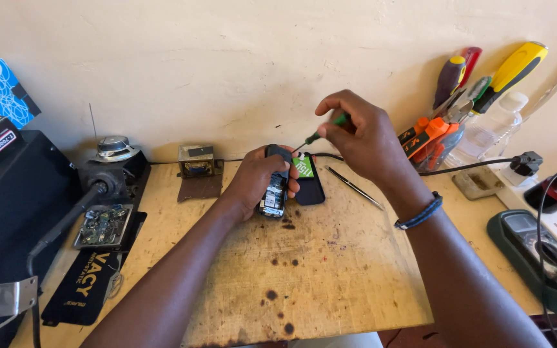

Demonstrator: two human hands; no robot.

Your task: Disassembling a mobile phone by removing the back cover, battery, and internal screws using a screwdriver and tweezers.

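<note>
Board (330, 270) lies nearest; at 12 o'clock, left hand (257, 182) clasps the phone (274, 187), right hand (362, 138) pinches a screwdriver (320, 134), tip at its top. Likely unscrewing; needs steady turns.

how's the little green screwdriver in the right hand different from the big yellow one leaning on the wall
The green screwdriver is thin and short; the yellow-handled screwdriver is much thicker. The green one is gripped by the right hand, tip angled down toward the opened phone held by the left hand; the yellow one stands unused among other tools, handle up. Both are screwdrivers with coloured handles.
</note>
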